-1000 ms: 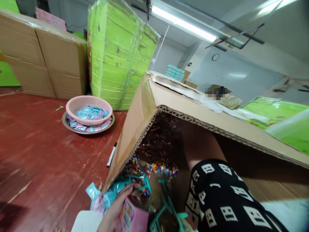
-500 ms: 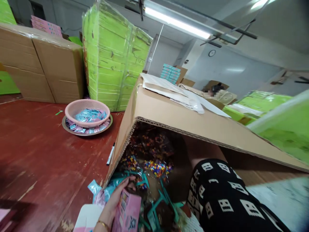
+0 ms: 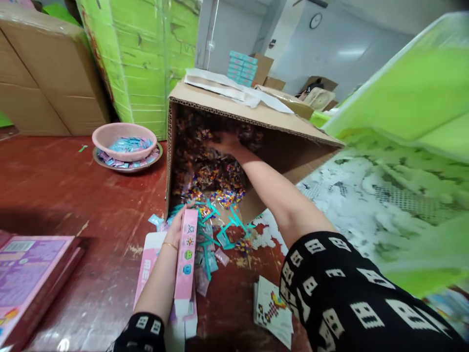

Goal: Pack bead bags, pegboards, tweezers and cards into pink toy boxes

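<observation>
My left hand (image 3: 180, 222) is closed around a pink cardboard box (image 3: 186, 254) with small pixel-style pictures down its side. The box's near end flaps stand open. My right hand (image 3: 225, 143) is deep inside a large brown carton (image 3: 256, 115) lying on its side, among clear bags of colourful beads (image 3: 229, 195). Shadow and blur hide its fingers. Several teal plastic tools (image 3: 229, 234) and small pink and blue packets (image 3: 222, 256) spill from the carton's mouth beside my left hand. A stack of printed leaflets (image 3: 273, 313) lies below my right sleeve.
A pink basket (image 3: 124, 129) of blue packets sits in a metal tray (image 3: 128, 168) on the red surface. Flat pink boxes (image 3: 34, 278) are at left. Green wrapped cartons (image 3: 139, 63) stand behind; a green-and-white sack (image 3: 403, 146) bulges at right.
My right arm now shows reaching into the carton; earlier the carton's top hid most of it. The view has tipped down, bringing the leaflets into sight. My left hand still holds the pink box.
</observation>
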Motion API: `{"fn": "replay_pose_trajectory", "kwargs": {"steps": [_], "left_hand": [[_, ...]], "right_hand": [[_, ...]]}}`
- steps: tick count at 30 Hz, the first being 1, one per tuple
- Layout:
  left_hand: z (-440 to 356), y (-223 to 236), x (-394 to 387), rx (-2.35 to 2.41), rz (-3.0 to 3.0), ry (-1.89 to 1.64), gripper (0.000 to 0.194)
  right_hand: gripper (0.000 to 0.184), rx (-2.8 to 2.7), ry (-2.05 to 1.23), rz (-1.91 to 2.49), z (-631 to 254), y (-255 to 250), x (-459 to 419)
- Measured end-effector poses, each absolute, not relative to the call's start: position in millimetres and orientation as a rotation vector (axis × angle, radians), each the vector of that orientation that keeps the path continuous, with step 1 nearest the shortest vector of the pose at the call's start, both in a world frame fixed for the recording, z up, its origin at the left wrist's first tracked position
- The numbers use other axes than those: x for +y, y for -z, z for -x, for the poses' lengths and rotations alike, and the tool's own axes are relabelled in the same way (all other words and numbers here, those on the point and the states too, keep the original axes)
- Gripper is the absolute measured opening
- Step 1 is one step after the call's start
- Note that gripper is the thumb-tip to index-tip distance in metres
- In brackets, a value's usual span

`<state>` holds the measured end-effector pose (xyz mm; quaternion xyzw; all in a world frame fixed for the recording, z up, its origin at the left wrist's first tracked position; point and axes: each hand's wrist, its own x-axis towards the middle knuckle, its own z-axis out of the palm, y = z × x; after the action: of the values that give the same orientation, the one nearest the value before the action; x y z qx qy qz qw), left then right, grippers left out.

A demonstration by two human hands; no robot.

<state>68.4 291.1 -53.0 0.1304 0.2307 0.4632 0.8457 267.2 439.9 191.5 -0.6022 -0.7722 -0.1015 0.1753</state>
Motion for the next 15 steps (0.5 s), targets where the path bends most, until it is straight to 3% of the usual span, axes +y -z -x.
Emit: {"fn": "replay_pose_trajectory", "kwargs": {"steps": [4,10,15], "left_hand": [[-67,53,285,0.481,-0.3,-0.958,0.024],[-67,45,277,0.481,-0.367,-0.923,0.034],[-69,39,279,0.459,-0.378,-0.931,0.033]], "right_hand": [[0.071,-2.285,0.463,1.693,-256,-146,394],[0.065,-2.434,0.35,1.714,-232,-58,336],[0.036,-2.513,0.275,1.57,-232,-96,331]]}}
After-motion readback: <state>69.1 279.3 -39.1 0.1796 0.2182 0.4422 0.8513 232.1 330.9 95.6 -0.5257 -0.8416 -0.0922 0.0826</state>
